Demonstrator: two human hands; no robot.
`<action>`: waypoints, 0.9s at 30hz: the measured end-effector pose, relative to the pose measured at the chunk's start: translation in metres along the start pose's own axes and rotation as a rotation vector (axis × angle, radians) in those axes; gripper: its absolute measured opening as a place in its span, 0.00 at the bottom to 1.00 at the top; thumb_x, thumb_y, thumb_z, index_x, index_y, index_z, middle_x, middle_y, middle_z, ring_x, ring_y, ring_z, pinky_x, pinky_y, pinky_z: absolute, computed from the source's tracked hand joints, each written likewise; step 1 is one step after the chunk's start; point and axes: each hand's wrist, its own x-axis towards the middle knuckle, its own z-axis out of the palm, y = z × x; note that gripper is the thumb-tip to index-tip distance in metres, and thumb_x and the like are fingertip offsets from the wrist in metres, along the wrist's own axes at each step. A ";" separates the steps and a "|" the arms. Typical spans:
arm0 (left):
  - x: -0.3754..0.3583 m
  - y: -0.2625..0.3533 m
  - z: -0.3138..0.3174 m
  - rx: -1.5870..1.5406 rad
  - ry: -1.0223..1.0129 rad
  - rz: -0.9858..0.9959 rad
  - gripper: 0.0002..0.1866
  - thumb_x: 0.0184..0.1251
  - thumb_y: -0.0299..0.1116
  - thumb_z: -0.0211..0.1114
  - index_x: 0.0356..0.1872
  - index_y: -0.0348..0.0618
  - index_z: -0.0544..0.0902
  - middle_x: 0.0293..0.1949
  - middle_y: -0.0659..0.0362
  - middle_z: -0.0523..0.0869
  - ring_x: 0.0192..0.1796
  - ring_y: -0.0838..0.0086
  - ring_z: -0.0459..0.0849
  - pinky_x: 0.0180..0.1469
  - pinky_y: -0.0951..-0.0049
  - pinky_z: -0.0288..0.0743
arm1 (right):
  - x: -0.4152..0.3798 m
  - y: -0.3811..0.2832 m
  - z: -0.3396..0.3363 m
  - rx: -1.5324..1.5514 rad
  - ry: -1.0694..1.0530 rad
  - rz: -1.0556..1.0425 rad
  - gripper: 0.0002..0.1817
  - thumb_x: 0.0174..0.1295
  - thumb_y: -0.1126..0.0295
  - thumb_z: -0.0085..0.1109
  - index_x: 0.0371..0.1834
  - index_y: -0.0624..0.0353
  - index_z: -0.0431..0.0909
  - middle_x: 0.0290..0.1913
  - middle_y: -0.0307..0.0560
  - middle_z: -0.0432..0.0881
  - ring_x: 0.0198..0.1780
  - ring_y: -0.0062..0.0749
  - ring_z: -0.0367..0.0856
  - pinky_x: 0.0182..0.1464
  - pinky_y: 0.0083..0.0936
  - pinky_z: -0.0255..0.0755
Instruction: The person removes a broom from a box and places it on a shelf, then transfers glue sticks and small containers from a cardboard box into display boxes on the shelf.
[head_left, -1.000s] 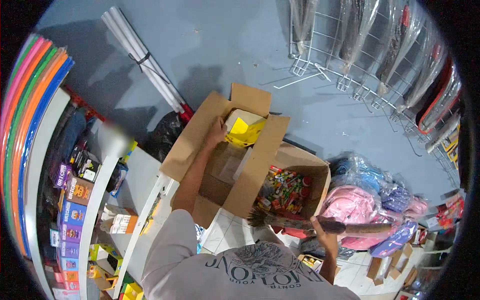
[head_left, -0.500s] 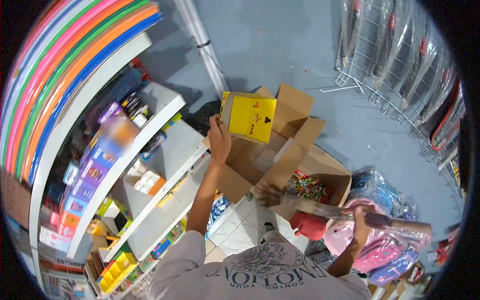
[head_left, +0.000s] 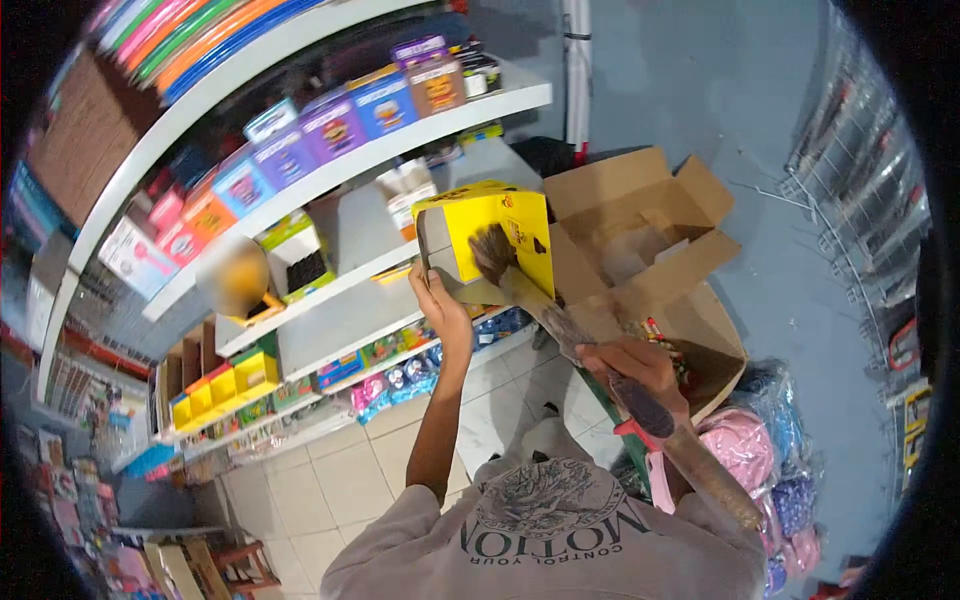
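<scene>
My left hand (head_left: 445, 315) grips the lower left edge of a yellow cardboard box (head_left: 525, 235), held up in front of the shelves. Its open side faces me and shows part of a pale inside. In my right hand (head_left: 635, 370) is a long duster (head_left: 555, 325) with a dark brown, fluffy head, fingers wrapped round its shaft. The duster's head overlaps the yellow box's opening in this view, and its tan handle end (head_left: 715, 480) points back past my right forearm. Just beyond my hands stands an open brown carton (head_left: 640, 215), flaps spread.
White shelves (head_left: 440, 115) with colourful small boxes (head_left: 385, 105) run along the left. A second carton (head_left: 715, 345) holding small colourful packets stands near my right hand. Plastic-wrapped pink bags (head_left: 745, 445) lie at the right, below a wire rack (head_left: 825, 225) on the wall.
My view has turned left towards the shelves. My right hand has brought the duster up and left, so its head now meets the yellow box, which is tilted with its open side showing.
</scene>
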 end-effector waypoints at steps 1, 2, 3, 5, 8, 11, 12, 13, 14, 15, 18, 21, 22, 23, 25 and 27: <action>0.000 0.004 -0.012 0.032 0.014 -0.025 0.16 0.79 0.35 0.43 0.58 0.36 0.69 0.52 0.54 0.74 0.55 0.70 0.70 0.62 0.72 0.60 | 0.003 -0.005 0.005 0.038 0.014 -0.032 0.13 0.57 0.77 0.67 0.46 0.58 0.83 0.36 0.49 0.86 0.34 0.41 0.85 0.36 0.32 0.78; 0.000 0.008 -0.023 0.063 0.026 -0.052 0.16 0.80 0.35 0.43 0.59 0.37 0.68 0.52 0.54 0.74 0.56 0.70 0.70 0.63 0.72 0.59 | 0.004 -0.008 0.009 0.075 0.029 -0.060 0.14 0.56 0.77 0.67 0.47 0.58 0.83 0.36 0.48 0.86 0.35 0.41 0.86 0.37 0.31 0.79; -0.002 0.016 -0.030 0.034 0.035 -0.050 0.16 0.80 0.36 0.43 0.58 0.37 0.69 0.52 0.54 0.74 0.57 0.70 0.69 0.64 0.72 0.58 | 0.003 -0.009 0.019 0.088 0.136 -0.056 0.14 0.56 0.77 0.66 0.47 0.60 0.82 0.39 0.48 0.86 0.37 0.40 0.86 0.39 0.29 0.79; -0.009 0.025 -0.040 0.015 0.011 -0.057 0.16 0.80 0.36 0.43 0.58 0.38 0.69 0.52 0.54 0.73 0.57 0.70 0.69 0.64 0.72 0.58 | 0.008 -0.015 0.032 0.092 0.097 -0.064 0.13 0.57 0.77 0.66 0.47 0.60 0.82 0.39 0.48 0.86 0.37 0.39 0.86 0.39 0.29 0.79; -0.015 0.016 -0.057 -0.064 0.007 -0.142 0.16 0.80 0.37 0.45 0.60 0.38 0.66 0.52 0.53 0.73 0.55 0.70 0.70 0.62 0.72 0.60 | 0.017 -0.029 0.029 0.160 -0.178 -0.010 0.11 0.60 0.75 0.63 0.46 0.60 0.82 0.39 0.47 0.86 0.37 0.37 0.85 0.38 0.28 0.78; -0.014 0.012 -0.075 -0.101 0.031 -0.136 0.18 0.80 0.37 0.48 0.62 0.39 0.63 0.53 0.52 0.74 0.53 0.72 0.70 0.60 0.73 0.62 | 0.019 -0.031 0.029 0.103 -0.190 0.025 0.10 0.61 0.73 0.62 0.45 0.60 0.83 0.35 0.47 0.85 0.33 0.35 0.84 0.35 0.27 0.77; -0.015 0.018 -0.077 -0.094 0.023 -0.130 0.18 0.80 0.37 0.47 0.63 0.39 0.63 0.53 0.52 0.74 0.53 0.72 0.70 0.60 0.73 0.62 | 0.023 -0.035 0.024 0.096 -0.180 0.141 0.08 0.61 0.72 0.63 0.43 0.61 0.84 0.33 0.48 0.85 0.32 0.34 0.85 0.35 0.27 0.76; -0.017 0.022 -0.078 -0.086 0.012 -0.127 0.18 0.80 0.37 0.47 0.63 0.39 0.63 0.53 0.52 0.74 0.53 0.72 0.70 0.60 0.73 0.62 | 0.026 -0.038 0.021 0.087 -0.168 0.261 0.08 0.62 0.70 0.63 0.41 0.61 0.85 0.31 0.48 0.85 0.31 0.34 0.85 0.34 0.27 0.76; -0.021 0.024 -0.080 -0.076 0.000 -0.127 0.18 0.80 0.37 0.47 0.63 0.39 0.62 0.54 0.52 0.74 0.54 0.72 0.70 0.60 0.72 0.62 | 0.029 -0.039 0.026 0.082 -0.119 0.188 0.08 0.62 0.70 0.63 0.40 0.61 0.85 0.31 0.49 0.86 0.31 0.33 0.85 0.34 0.27 0.76; -0.024 0.022 -0.082 -0.131 -0.045 -0.185 0.24 0.78 0.40 0.51 0.67 0.39 0.60 0.58 0.53 0.72 0.58 0.71 0.69 0.63 0.72 0.60 | 0.033 -0.040 0.035 0.076 -0.068 0.115 0.08 0.63 0.70 0.63 0.39 0.62 0.85 0.31 0.49 0.86 0.31 0.33 0.85 0.34 0.26 0.76; -0.023 0.005 -0.084 -0.379 -0.156 -0.067 0.34 0.73 0.46 0.58 0.71 0.40 0.56 0.63 0.54 0.68 0.65 0.69 0.65 0.67 0.72 0.57 | 0.036 -0.039 0.050 0.179 -0.065 0.054 0.07 0.63 0.70 0.63 0.39 0.62 0.85 0.32 0.49 0.86 0.32 0.32 0.85 0.35 0.25 0.77; -0.013 0.011 -0.090 -0.741 -0.301 -0.141 0.42 0.67 0.58 0.59 0.73 0.47 0.52 0.71 0.55 0.60 0.71 0.62 0.63 0.71 0.57 0.60 | 0.040 -0.032 0.051 0.255 -0.073 0.013 0.06 0.63 0.72 0.62 0.39 0.61 0.85 0.32 0.48 0.87 0.32 0.33 0.86 0.35 0.25 0.78; -0.010 0.007 -0.091 -0.679 -0.311 -0.124 0.41 0.68 0.60 0.56 0.74 0.51 0.52 0.71 0.56 0.60 0.71 0.60 0.63 0.70 0.55 0.62 | 0.040 -0.031 0.050 0.267 -0.063 -0.006 0.06 0.63 0.73 0.61 0.39 0.61 0.85 0.33 0.48 0.87 0.31 0.33 0.86 0.35 0.26 0.78; -0.009 0.003 -0.089 -0.706 -0.294 -0.147 0.40 0.69 0.59 0.55 0.74 0.51 0.52 0.71 0.56 0.61 0.71 0.60 0.63 0.70 0.55 0.62 | 0.040 -0.029 0.050 0.255 -0.082 -0.031 0.06 0.63 0.73 0.61 0.39 0.61 0.85 0.33 0.48 0.87 0.31 0.33 0.86 0.36 0.25 0.78; -0.007 -0.005 -0.085 -0.764 -0.267 -0.190 0.38 0.71 0.58 0.53 0.74 0.52 0.52 0.71 0.57 0.61 0.71 0.61 0.64 0.70 0.56 0.62 | 0.040 -0.026 0.049 0.229 -0.115 -0.083 0.06 0.64 0.72 0.61 0.38 0.61 0.85 0.34 0.48 0.88 0.32 0.32 0.87 0.36 0.25 0.79; -0.006 -0.007 -0.081 -0.986 -0.147 -0.367 0.36 0.72 0.58 0.51 0.74 0.52 0.55 0.70 0.57 0.63 0.71 0.62 0.64 0.71 0.56 0.61 | 0.038 -0.020 0.051 0.244 -0.130 -0.119 0.08 0.65 0.69 0.61 0.40 0.62 0.84 0.31 0.48 0.86 0.31 0.31 0.85 0.34 0.27 0.78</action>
